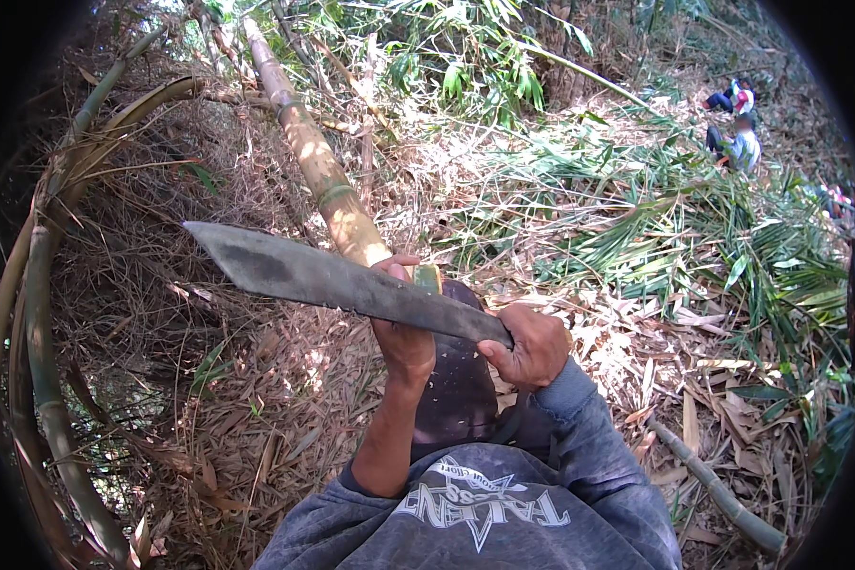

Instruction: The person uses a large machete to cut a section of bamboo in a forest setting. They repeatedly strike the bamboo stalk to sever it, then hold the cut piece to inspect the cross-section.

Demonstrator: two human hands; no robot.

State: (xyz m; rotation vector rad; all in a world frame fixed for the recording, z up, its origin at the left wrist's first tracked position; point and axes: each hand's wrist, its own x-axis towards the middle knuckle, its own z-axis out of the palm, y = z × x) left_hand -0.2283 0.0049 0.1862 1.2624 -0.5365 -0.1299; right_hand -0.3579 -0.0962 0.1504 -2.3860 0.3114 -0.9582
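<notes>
A long machete (304,271) with a dark, worn blade lies slantwise across the middle, its tip pointing left. My right hand (532,347) is closed around its handle, the thumb against the base of the blade. Behind the blade, my left hand (407,342) grips the near end of a thick yellow-green bamboo pole (328,180). The blade covers part of that hand and of the pole's end. A short green-yellow bamboo part (427,278) shows beside my left fingers; whether it joins the pole, I cannot tell. The pole slopes away toward the upper left.
Curved bamboo stems (43,323) stand at the left. Dry leaves (285,380) cover the ground, with cut green foliage (627,228) at the right. A bamboo length (717,489) lies at lower right. People (739,147) sit far off at upper right.
</notes>
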